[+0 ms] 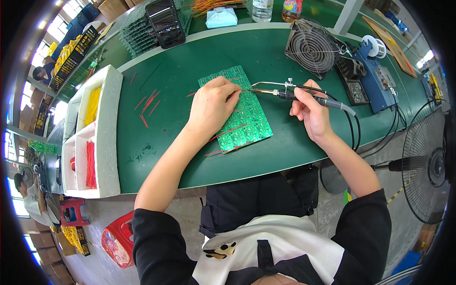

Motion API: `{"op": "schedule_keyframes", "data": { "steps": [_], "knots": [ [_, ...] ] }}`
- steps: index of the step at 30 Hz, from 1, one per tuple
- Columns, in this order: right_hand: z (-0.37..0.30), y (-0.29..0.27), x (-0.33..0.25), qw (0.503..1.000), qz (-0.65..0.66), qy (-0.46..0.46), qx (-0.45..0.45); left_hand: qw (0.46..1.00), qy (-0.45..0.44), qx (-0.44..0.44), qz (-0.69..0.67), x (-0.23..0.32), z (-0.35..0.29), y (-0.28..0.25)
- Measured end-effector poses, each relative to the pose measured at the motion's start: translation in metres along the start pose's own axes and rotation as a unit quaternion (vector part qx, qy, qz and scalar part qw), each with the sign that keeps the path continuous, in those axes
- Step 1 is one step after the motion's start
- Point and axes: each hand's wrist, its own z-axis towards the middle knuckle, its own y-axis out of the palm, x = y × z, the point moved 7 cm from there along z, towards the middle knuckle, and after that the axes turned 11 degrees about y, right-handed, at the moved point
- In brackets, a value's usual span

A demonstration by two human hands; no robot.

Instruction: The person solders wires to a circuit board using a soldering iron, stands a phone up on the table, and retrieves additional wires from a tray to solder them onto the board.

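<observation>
- can you read any lettering?
- none for certain. the amber bottle (291, 11) carries a bright, colourful label (293, 6), but its print is too small to make out.
- and the clear bottle (262, 10) just beside it?
- some marking on that one too, only it's too blurred to read.

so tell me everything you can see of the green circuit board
The green circuit board is a thin, rectangular panel with a repeating pattern of small pale marks. It looks rigid and lies on the green tabletop, its long sides slanting from upper left to lower right. Several red wires lie across it, some jutting past its edges. The left hand covers part of its upper left; the soldering iron points over it, contact unclear.
</observation>
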Motion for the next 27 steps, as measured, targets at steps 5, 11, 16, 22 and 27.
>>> {"op": "schedule_keyframes", "data": {
  "steps": [5,11,16,22,27],
  "knots": [
    [-0.0001,-0.0010,0.0010,1.000,0.007,0.003,0.001,1.000,-0.002,0.003,0.000,0.0005,0.0005,0.0010],
    [-0.0009,0.0006,0.0000,1.000,0.006,0.005,0.001,1.000,0.000,0.003,0.000,0.0001,0.0001,0.0012],
    [-0.0003,-0.0007,0.0004,1.000,0.009,0.008,0.002,1.000,0.005,0.005,0.014,0.0006,0.0003,0.0020],
    [-0.0007,0.0000,-0.0008,1.000,0.015,0.001,-0.001,1.000,0.010,0.001,0.027,0.0027,0.0012,0.0010],
    [-0.0006,-0.0019,-0.0011,1.000,-0.001,-0.003,0.001,1.000,0.015,0.005,0.024,0.0025,0.0001,0.0009]
  ]
}}
